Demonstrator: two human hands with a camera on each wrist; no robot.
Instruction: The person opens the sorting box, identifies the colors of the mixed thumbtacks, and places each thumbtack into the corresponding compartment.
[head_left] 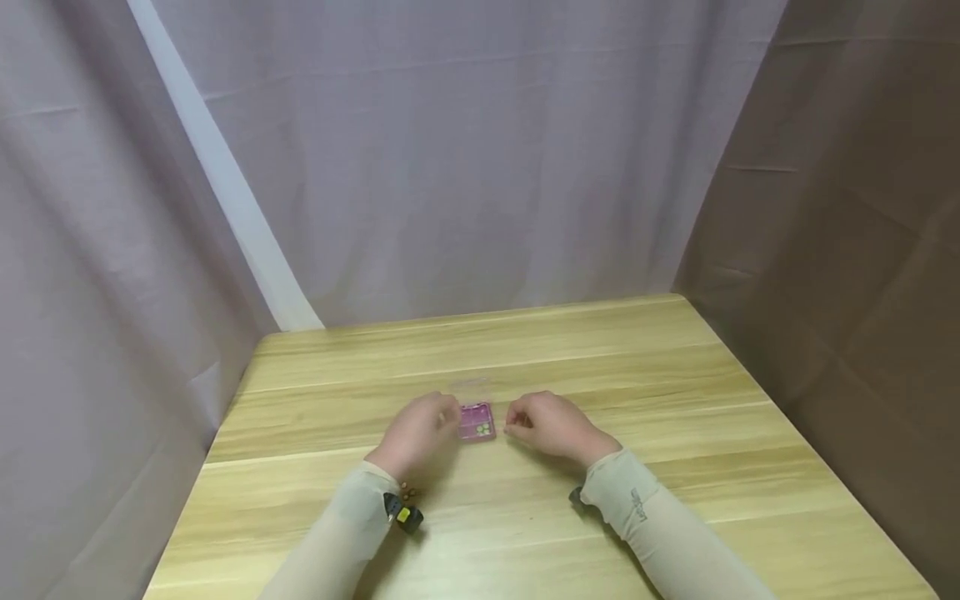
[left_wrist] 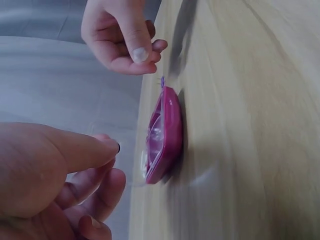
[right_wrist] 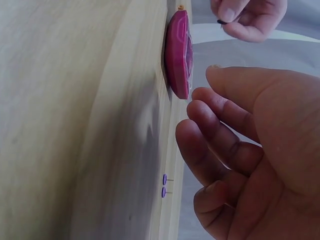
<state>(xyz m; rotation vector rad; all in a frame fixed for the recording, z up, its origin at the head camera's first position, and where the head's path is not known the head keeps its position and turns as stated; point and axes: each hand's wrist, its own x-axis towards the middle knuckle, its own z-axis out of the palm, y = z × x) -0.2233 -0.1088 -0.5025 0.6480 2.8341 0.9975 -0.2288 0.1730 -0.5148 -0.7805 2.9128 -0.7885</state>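
A pink compartment box (head_left: 477, 422) with its clear lid (head_left: 471, 387) raised at the back lies between the hands, small light green pieces in one front compartment. Left of it, my left hand (head_left: 422, 429) pinches a small dark-headed thumbtack (right_wrist: 221, 22) between thumb and index finger, above the table. My right hand (head_left: 553, 425) hovers close to the box's right side, fingers loosely bent and holding nothing. Two purple thumbtacks (right_wrist: 164, 185) rest on the table by the right hand, points up.
Several small brown pieces (head_left: 407, 492) lie on the wooden table (head_left: 510, 533) beside the left wrist. Grey curtains (head_left: 480, 183) hang behind the table and a brown one (head_left: 847, 275) along its right side.
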